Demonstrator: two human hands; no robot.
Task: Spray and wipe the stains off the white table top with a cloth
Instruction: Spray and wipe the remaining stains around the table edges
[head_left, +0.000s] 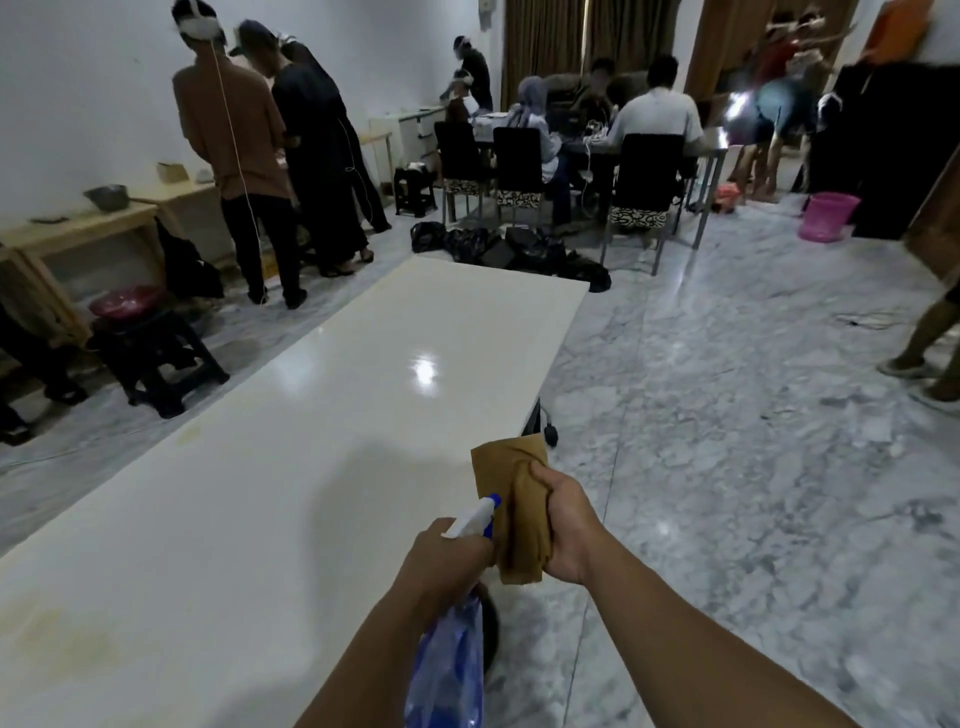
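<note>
A long glossy white table top (291, 415) runs from the lower left toward the middle of the room. Faint yellowish stains (62, 634) show near its front left, and a smaller one lies at its left edge (189, 434). My left hand (447, 558) grips a blue spray bottle (449, 660) by its white and blue trigger head (475, 514), held over the table's right edge. My right hand (563, 519) grips a folded brown cloth (517, 509) just right of the nozzle, beside the table's edge.
Grey marble floor (753, 441) spreads to the right. A dark stool with a red bowl (150, 353) stands left of the table. Several people stand at wooden benches (78, 228) at the left; others sit at a far table (597, 150). A pink bucket (828, 215) sits far right.
</note>
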